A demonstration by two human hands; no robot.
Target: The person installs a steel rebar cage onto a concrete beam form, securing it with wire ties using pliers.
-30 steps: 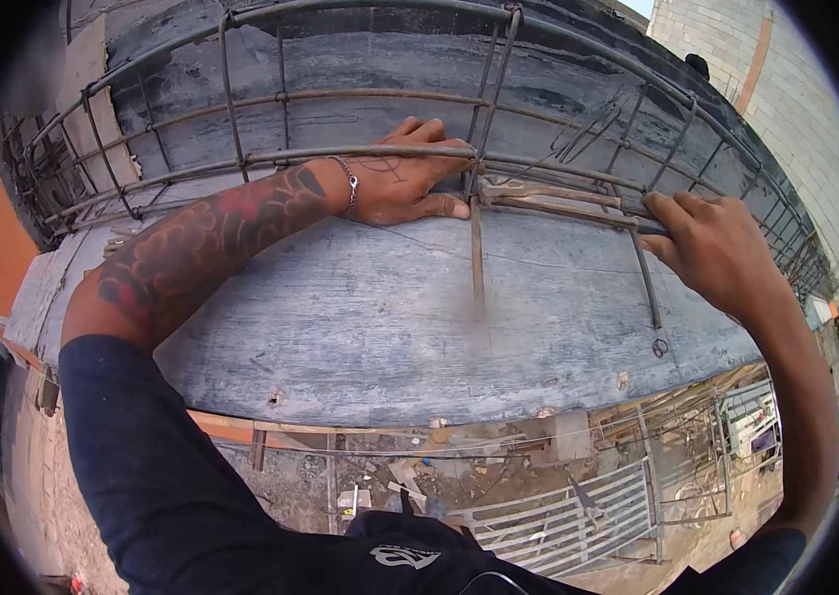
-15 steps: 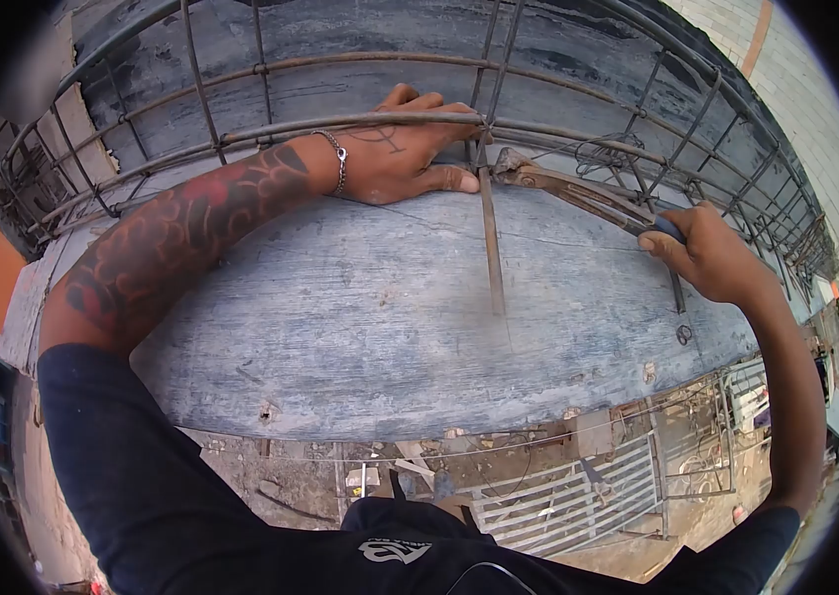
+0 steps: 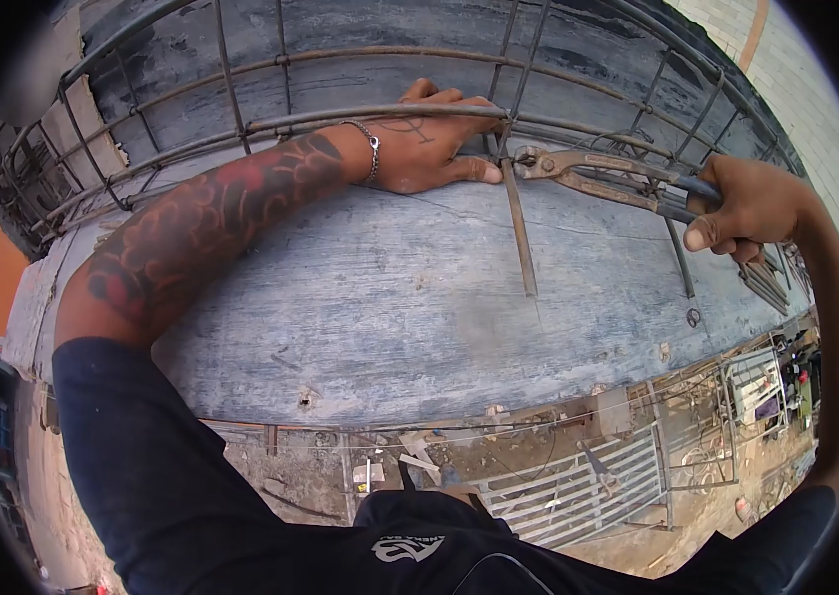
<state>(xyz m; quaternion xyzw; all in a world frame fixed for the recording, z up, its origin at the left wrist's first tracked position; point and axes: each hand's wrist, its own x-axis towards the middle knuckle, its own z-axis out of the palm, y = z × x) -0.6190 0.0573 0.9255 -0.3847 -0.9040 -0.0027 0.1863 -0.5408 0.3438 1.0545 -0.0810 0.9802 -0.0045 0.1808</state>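
My left hand (image 3: 439,147) lies over a horizontal steel bar (image 3: 340,117) of the rebar cage, fingers behind it and thumb below, close to the crossing with an upright bar. In my right hand (image 3: 752,206) are the dark handles of rusty pincers (image 3: 598,177). The pincers' jaws are at the bar crossing, just right of my left thumb. Below the crossing a short bar end (image 3: 521,238) points down over the grey board (image 3: 360,297). Whether the jaws hold any wire is too small to tell.
More rebar runs across the top, with loose wire at the right. A second bar end (image 3: 679,260) hangs over the board beside a small wire ring (image 3: 693,317). Far below the board's edge lie a slatted metal frame (image 3: 578,496) and rubble. A pale block wall stands upper right.
The pincers' handles have spread apart, and my right hand has turned and moved slightly right. The camera view has shifted a little; my left hand keeps its place on the bar.
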